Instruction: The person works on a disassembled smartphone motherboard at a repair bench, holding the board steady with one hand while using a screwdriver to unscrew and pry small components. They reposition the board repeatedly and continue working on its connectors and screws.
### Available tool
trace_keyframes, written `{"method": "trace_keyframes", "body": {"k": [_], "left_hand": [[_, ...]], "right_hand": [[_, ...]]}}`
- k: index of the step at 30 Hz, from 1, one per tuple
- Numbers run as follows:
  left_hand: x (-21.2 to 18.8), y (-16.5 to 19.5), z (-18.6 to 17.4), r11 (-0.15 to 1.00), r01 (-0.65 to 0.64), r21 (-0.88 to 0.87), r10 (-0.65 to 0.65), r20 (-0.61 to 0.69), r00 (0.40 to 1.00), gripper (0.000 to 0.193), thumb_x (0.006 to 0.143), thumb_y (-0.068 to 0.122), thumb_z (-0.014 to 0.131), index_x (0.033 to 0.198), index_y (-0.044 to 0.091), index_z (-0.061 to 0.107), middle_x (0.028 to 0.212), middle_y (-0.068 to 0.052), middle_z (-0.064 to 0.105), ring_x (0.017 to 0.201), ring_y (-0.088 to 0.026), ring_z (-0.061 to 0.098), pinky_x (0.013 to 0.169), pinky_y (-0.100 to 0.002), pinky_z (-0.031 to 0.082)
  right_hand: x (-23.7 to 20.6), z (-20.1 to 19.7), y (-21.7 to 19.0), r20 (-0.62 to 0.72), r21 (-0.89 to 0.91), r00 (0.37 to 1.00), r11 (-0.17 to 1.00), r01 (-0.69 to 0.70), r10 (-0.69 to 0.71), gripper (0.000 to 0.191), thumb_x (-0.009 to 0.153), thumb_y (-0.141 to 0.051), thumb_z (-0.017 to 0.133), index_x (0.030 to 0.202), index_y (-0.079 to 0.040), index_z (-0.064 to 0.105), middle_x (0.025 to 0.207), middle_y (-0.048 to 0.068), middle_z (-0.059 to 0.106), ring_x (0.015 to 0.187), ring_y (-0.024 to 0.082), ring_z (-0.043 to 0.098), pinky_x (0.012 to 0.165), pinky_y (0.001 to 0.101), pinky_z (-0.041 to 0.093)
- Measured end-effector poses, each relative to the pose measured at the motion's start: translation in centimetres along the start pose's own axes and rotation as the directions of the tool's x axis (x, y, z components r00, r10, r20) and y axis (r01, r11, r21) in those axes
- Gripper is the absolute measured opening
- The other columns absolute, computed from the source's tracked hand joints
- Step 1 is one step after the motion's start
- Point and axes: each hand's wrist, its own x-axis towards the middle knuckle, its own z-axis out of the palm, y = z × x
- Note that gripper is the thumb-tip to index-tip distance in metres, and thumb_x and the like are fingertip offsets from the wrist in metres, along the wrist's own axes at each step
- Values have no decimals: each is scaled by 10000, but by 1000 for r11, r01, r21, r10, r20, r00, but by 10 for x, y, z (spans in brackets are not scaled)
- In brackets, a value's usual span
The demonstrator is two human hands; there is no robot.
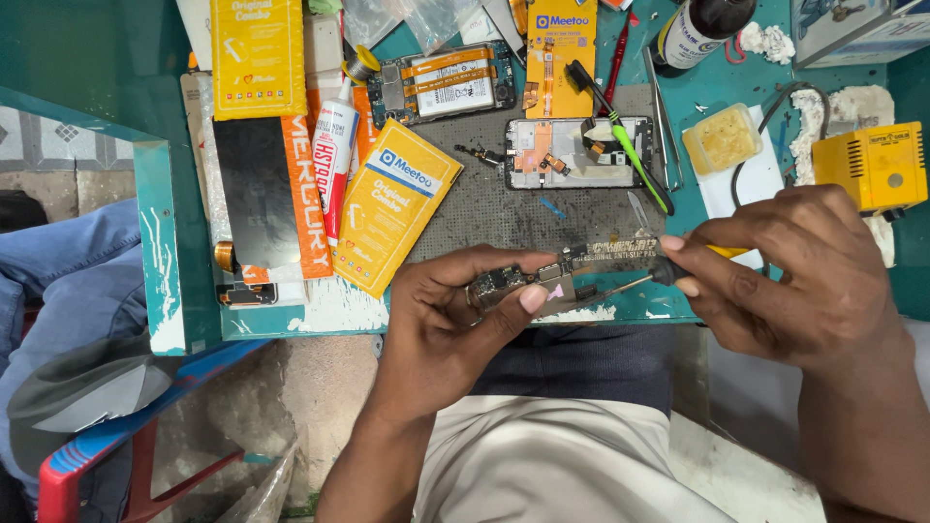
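We saw both forearms bare, no sleeves reaching the left hand (441, 315) or right hand (794, 276); a ring sat on one left finger, and light trousers covered the lap

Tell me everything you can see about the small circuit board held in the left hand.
The circuit board is a small, irregular piece, grey-silver with metal shield cans and dark components, one end glinting. It lies roughly level, pinched between the thumb and fingers of the left hand just above the near edge of the teal workbench. The thin metal tip of a screwdriver, held in the right hand, reaches its right end. Finer details are too small to tell.
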Motion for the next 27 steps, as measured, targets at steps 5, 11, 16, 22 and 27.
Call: {"method": "trace_keyframes", "body": {"k": [5,11,16,22,27], "left_hand": [[-1,0,-2,999,-25,23,24,34,999,223,979,-53,731,1202,-42,729,1122,-121,752,1002,-108,675,889,-244,544],[0,2,-1,1000,-25,8,25,49,998,228,981,-53,727,1209,-35,724,1123,-110,748,1008,-101,675,885,-237,547],[3,2,2,999,-5,-45,6,30,1000,219,981,-43,720,1200,-54,715,1167,-110,757,1048,-103,699,910,-234,575],[8,-5,2,994,37,-99,-39,-21,999,252,976,-39,731,1226,-71,724,1078,-108,766,963,-107,710,849,-241,591],[14,-13,4,992,14,-123,-24,-81,996,274,967,-40,727,1238,-72,712,1104,-103,757,946,-95,699,811,-238,593]], "right_hand": [[2,-4,0,62,51,997,998,-46,43,316,824,-110,818,1135,-139,767,960,20,714,808,246,603,738,394,429],[1,-4,2,83,75,994,995,-71,65,312,827,-116,812,1136,-135,769,972,29,712,809,249,592,744,398,439],[1,-3,3,16,46,999,999,-29,28,289,824,-107,829,1108,-117,777,939,33,714,800,255,610,734,400,451],[0,-2,6,-60,-9,997,999,50,-50,276,813,-75,848,1079,-98,778,922,27,715,791,248,631,729,392,470],[-12,1,10,-119,-6,988,996,94,-94,257,830,-72,819,1077,-81,749,942,70,708,776,283,661,687,402,527]]}}
